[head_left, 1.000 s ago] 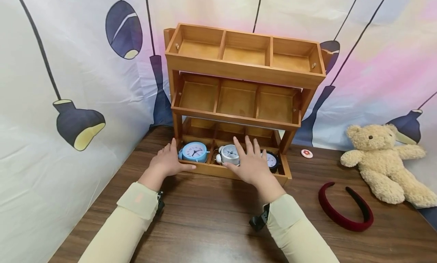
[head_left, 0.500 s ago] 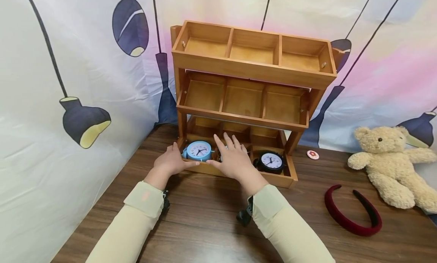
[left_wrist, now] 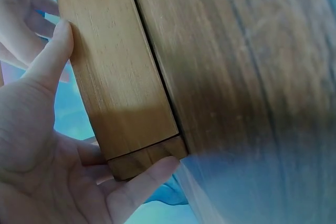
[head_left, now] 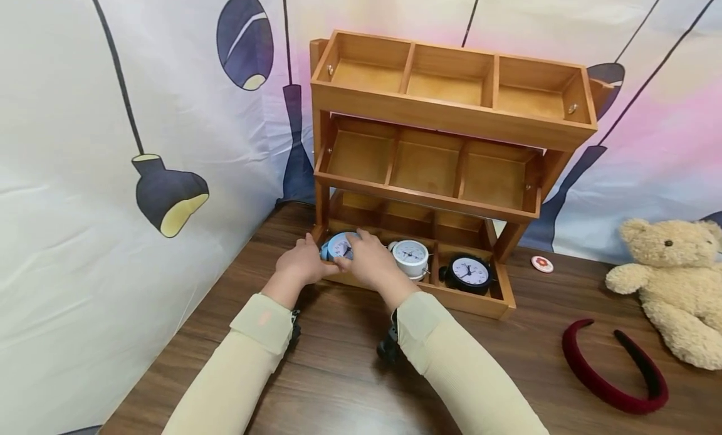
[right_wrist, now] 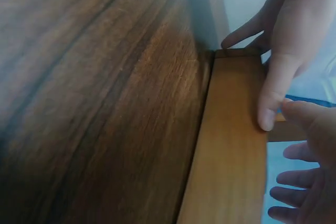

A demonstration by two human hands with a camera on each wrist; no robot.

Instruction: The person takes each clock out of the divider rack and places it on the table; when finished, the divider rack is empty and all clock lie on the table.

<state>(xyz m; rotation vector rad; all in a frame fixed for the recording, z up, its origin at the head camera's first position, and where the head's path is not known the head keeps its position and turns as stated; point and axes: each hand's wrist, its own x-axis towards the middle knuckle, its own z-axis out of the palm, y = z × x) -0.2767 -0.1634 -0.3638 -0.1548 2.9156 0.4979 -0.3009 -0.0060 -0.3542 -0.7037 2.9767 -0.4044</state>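
blue alarm clock (head_left: 340, 247) is seated in the left front compartment of the wooden rack's (head_left: 451, 118) bottom tier, partly covered by the right hand (head_left: 369, 259), whose fingers are spread; whether it is touched cannot be told. the rack's left front corner is gripped between thumb and fingers by the left hand (head_left: 301, 261). farther right, a white clock (head_left: 410, 253) and a black clock (head_left: 470, 272) are held.

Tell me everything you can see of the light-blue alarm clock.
The light-blue alarm clock has a round, smooth-looking case and a pale dial with dark markings. It lies with its dial facing up in the left compartment of the wooden rack's bottom tier. The right hand is over it, hiding its right side; whether the fingers touch it is unclear.
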